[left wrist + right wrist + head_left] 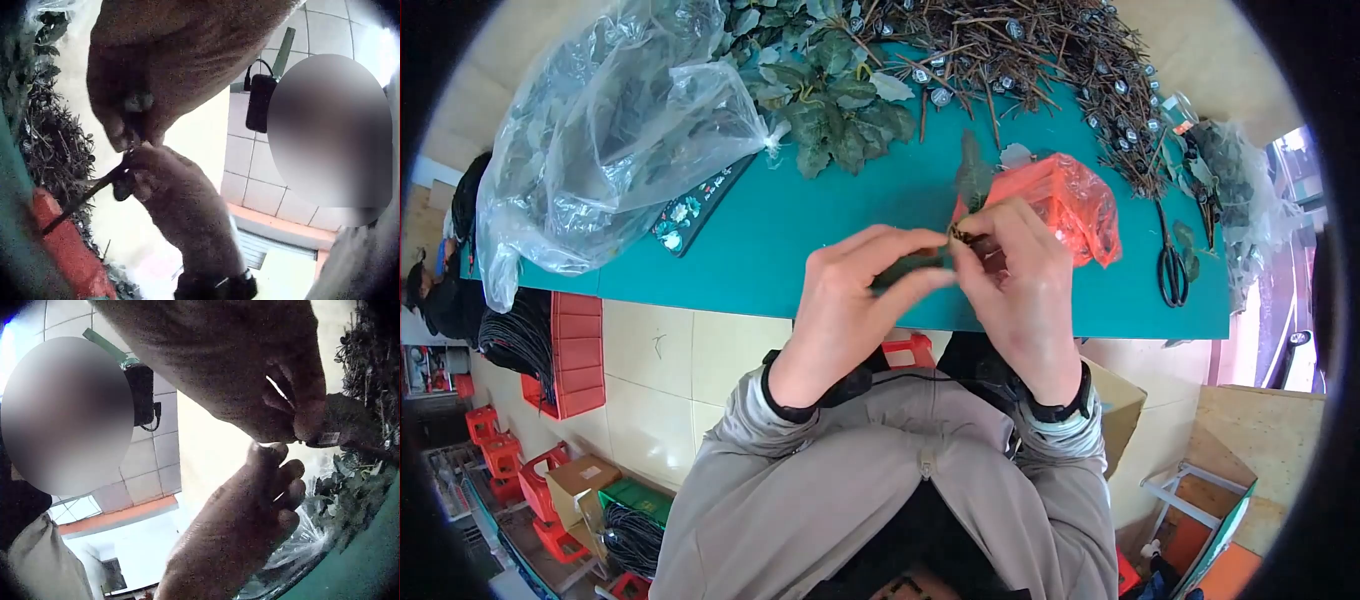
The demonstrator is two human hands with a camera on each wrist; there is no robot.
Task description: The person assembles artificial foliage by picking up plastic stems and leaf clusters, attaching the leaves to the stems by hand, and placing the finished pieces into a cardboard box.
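Note:
My right hand [1025,285] pinches a thin dark stem [84,199] between thumb and fingers, above the near part of the green table. A green leaf [972,175] stands up beyond its fingertips; in the right wrist view a dark leaf [350,419] spreads beside the same fingers. My left hand [855,290] comes in from the other side, index fingertip right at the pinched spot. Its thumb is held apart from the index finger, with a gap between them in the head view. In the right wrist view the left hand's other fingers bend loosely.
A red plastic bag [1075,205] lies just behind the right hand. Black scissors [1172,272] are at the table's right. Bundled brown stems [1020,40] and leafy sprays [840,120] fill the back. A large clear bag [600,150] covers the left end, overlapping a dark patterned box [690,215].

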